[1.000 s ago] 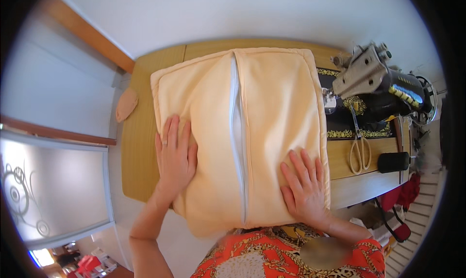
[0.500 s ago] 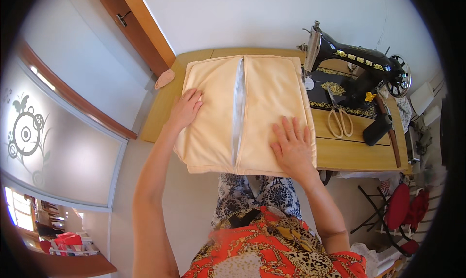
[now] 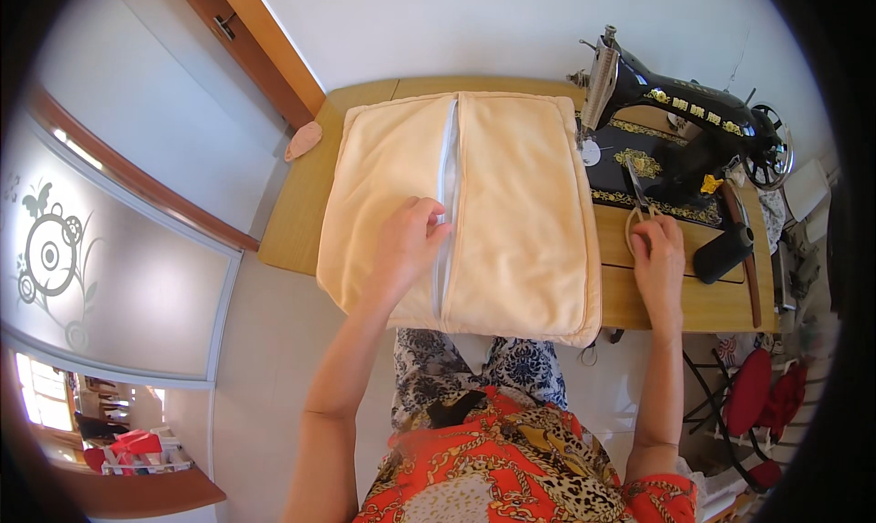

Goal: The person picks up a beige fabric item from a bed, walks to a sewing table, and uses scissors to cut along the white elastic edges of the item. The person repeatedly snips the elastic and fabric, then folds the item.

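Note:
A cream, soft-looking cushion cover [image 3: 525, 240] lies flat on the table, its front edge hanging slightly over. Down its middle runs a parted opening edged by a pale zipper [image 3: 447, 153]. My left hand [image 3: 411, 242] rests over the cover with fingers closed in a pinch at the zipper's edge. Out to the right, my right hand [image 3: 659, 263] has its fingers curled around the cream handles of a pair of scissors [image 3: 636, 185], whose blades point away over the sewing machine's bed. The lower handle loops are partly hidden by that hand.
A black sewing machine [image 3: 693, 112] with gold decoration stands at the table's back right. Beside my right hand are a black thread cone [image 3: 724, 253] and a long brown strip [image 3: 750, 267]. A pink item [image 3: 304, 141] sits at the wooden table's [image 3: 294, 217] left edge.
Both hands have left their flat rest on the cover. My left hand has moved right to the zipper opening, and my right hand has gone right to the scissors.

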A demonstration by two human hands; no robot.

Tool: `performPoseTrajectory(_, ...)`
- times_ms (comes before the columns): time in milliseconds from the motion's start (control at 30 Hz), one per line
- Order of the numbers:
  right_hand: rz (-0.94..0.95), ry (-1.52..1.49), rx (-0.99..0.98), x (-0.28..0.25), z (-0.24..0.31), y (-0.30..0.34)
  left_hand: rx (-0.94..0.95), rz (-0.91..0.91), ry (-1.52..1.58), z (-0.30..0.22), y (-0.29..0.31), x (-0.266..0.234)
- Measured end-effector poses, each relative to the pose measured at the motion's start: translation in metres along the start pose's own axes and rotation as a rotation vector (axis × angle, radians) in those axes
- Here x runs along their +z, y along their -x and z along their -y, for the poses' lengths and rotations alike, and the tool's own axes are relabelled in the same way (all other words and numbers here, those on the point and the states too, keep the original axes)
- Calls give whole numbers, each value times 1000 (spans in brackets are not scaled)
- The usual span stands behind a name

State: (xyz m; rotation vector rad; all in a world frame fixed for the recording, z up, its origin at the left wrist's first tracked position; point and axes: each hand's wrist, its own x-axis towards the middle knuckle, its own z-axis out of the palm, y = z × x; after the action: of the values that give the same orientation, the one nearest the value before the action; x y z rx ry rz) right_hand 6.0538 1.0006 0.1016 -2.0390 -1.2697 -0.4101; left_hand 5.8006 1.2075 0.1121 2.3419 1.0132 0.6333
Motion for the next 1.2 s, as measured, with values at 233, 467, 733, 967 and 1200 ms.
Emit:
performPoseTrajectory(233, 24, -71, 191, -5, -7, -2, -9, 66, -46, -10, -14, -1)
performPoseTrajectory(467, 117, 85, 170, 1, -18, -7, -54, 101, -151, -10, -20, 12)
performPoseTrajectory(733, 124, -62, 191, -17, -9, 5, -72, 56, -147, -5, -29, 20)
performPoseTrajectory(967, 289, -1189, 624, -25, 62, 23, -327, 115, 624, 8, -31, 12)
performPoseTrajectory(1200, 544, -1762, 771, -3, 121, 33, -438, 172, 932, 8, -30, -1)
